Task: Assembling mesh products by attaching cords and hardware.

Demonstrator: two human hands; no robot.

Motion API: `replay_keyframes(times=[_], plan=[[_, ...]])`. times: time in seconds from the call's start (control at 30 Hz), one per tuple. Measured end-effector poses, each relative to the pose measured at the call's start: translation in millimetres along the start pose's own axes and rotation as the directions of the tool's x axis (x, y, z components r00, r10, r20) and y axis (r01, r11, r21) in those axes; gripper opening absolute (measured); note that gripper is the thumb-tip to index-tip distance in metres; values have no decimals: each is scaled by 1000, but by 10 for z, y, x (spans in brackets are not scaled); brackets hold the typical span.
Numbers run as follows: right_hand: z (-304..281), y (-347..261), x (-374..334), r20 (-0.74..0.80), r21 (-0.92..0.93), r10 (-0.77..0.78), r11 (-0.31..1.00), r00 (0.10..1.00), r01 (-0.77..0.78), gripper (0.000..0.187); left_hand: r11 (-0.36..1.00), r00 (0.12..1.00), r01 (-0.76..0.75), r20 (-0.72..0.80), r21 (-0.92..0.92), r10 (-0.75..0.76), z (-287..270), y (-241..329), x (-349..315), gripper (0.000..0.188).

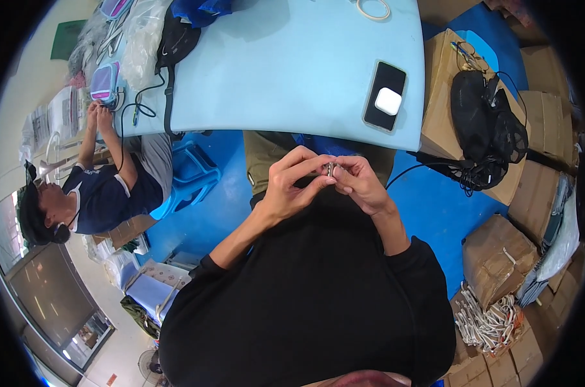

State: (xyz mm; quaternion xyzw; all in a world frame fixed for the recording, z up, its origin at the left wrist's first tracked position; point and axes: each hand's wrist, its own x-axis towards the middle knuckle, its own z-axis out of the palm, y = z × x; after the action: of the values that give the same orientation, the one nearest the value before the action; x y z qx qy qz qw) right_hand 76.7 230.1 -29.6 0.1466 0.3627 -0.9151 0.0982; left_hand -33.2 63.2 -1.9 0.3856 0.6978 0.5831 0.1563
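Both of my hands meet over my lap, just off the near edge of the light blue table point(273, 77). Between their fingertips is a small silvery metal piece point(331, 169), too small to name. My left hand point(294, 180) pinches it from the left with thumb and fingers. From the right, my right hand point(365, 184) grips it, its fingers curled. Parts of the piece are hidden behind the fingertips.
On the table's right lie a black phone point(386, 97) and a white rounded case point(388, 101) on top of it. A black bag point(486, 122) rests on a cardboard box point(439, 97) at right. At left, a co-worker point(112, 190) handles a purple-and-blue pouch point(104, 82).
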Motion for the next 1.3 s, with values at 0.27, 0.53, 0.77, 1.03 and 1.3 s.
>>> replay_keyframes(times=[0.27,0.53,0.77,1.03,1.3], plan=[[26,-41,3,-71,-77,-16,997,997,10,18,989,997,-74,0,126,74,-78,-14,62,37],[139,-123,-23,-157,-236,-120,968,980,81,15,1000,1000,11,13,-15,-11,-92,-13,91,36],[170,-102,-17,-200,-285,-172,952,965,111,15,925,981,191,39,-327,-189,6,-143,-1,33],[195,-37,-20,-262,-407,-296,897,918,173,11,628,887,432,179,-647,-425,66,-173,-30,28],[244,45,-6,-260,-613,-410,769,874,178,9,821,939,330,73,-467,-336,66,-281,-80,21]])
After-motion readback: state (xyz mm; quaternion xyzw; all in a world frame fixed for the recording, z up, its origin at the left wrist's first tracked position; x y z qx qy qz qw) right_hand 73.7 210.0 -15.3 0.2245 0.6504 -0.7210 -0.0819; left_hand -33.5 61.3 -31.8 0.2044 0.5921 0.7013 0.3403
